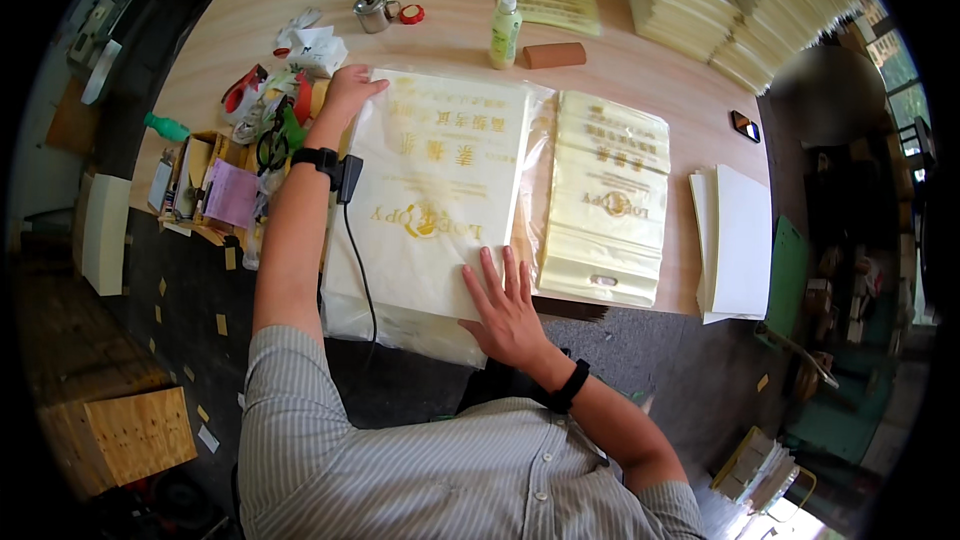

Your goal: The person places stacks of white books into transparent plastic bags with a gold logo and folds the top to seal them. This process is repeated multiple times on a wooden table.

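Clear plastic bag (437, 180) with gold print, white paper inside it, lies flat on the table (235, 30), directly in front of the person. Left hand (354, 91) at the bag's upper left corner, thumb over the top side; the other fingers are partly hidden, so cannot tell whether it pinches the corner. Right hand (508, 318) unclenched, fingers spread, palm down on the bag's lower right edge, gripping nothing. Black bands on both wrists; a black cable (358, 258) hangs from the left one across the bag.

Just right of the bag: pile of pale yellow bags (603, 205), handle hole at the near end. Farther right, near the table edge: white sheets (738, 240) and, above them, a phone (745, 126). Beyond the bag: green-labelled bottle (505, 35) standing upright beside a brown block (554, 55). Far left: metal cup (372, 15), red lid (412, 14) next to it. Left of the left forearm: scissors (272, 148) amid clutter, and a cardboard box (205, 230) holding a purple card (231, 192).
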